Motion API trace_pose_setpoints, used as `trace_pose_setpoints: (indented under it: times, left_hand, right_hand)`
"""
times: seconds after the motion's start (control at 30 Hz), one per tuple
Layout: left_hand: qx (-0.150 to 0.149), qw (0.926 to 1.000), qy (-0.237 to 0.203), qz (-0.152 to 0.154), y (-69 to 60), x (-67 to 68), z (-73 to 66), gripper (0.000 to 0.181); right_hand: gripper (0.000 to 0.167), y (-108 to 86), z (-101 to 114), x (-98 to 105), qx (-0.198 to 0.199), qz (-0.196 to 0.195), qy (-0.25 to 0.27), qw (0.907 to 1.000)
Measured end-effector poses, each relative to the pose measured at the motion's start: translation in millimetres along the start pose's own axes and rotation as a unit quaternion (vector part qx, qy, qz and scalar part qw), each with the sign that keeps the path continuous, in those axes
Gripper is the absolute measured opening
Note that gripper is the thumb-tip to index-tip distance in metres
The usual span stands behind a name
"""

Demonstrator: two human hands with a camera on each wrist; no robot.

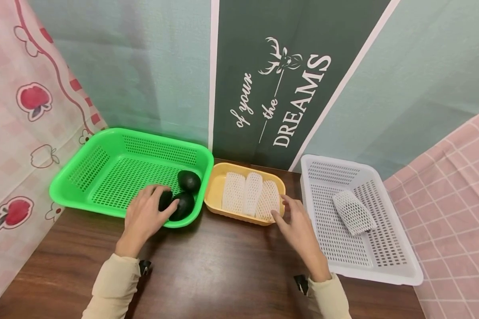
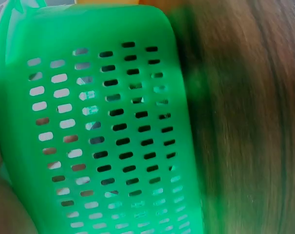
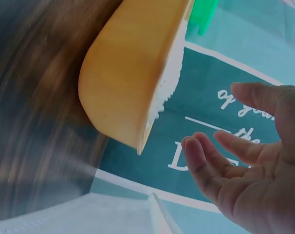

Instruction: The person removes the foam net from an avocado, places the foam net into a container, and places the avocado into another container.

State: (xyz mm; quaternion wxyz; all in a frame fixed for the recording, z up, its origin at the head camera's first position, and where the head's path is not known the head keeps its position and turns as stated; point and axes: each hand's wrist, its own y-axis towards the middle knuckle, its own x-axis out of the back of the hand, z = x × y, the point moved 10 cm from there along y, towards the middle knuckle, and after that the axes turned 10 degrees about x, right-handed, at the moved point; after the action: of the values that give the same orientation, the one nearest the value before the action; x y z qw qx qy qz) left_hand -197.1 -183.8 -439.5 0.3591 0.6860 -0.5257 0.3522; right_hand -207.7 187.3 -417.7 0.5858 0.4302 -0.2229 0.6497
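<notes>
In the green basket, at its right end, lie three dark, egg-shaped avocados. My left hand reaches over the near rim and grips one avocado between thumb and curled fingers. Beside it are a second avocado and a third. My right hand hovers at the right end of the yellow tray, fingers loosely bent and holding nothing, as the right wrist view shows. Three white foam net sleeves lie side by side in that tray. The left wrist view shows mostly the basket's outer wall.
A white basket stands on the right, holding one foam net sleeve with something dark inside it. All the containers rest on a brown wooden table. Behind them hangs a green printed curtain, with pink cloths at both sides.
</notes>
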Motion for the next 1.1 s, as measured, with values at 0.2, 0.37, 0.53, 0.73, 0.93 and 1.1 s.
trace_pose_setpoints:
  times: [0.2,0.37,0.53,0.73,0.93,1.1]
  left_hand:
    - [-0.089,0.9943,-0.013,-0.057,-6.7,7.0,-17.7,0.045]
    - [-0.134,0.9893,-0.017,-0.056,-10.8,0.5,-34.9,0.041]
    - [-0.141,0.9895,-0.017,-0.029,-13.7,-9.9,-46.6,0.039]
    - [-0.147,0.9891,0.007,-0.013,-14.3,-18.9,-54.4,0.038]
    - [-0.163,0.9862,0.016,-0.024,-14.7,-20.0,-58.7,0.044]
    - [-0.168,0.9852,0.015,-0.031,-14.9,-18.5,-58.4,0.045]
  right_hand:
    - [0.056,-4.5,-7,8,-0.019,0.01,-0.001,0.9998]
    - [0.056,-7.6,-11,12,-0.028,0.008,0.017,0.9994]
    - [0.056,-12.1,-14,18,-0.037,0.01,0.038,0.9985]
    - [0.055,-17.2,-10,38,-0.032,-0.008,0.038,0.9987]
    - [0.055,-14.8,-2,57,-0.01,-0.028,0.026,0.9992]
    - [0.054,-12.7,-4,69,-0.011,-0.044,0.013,0.9989]
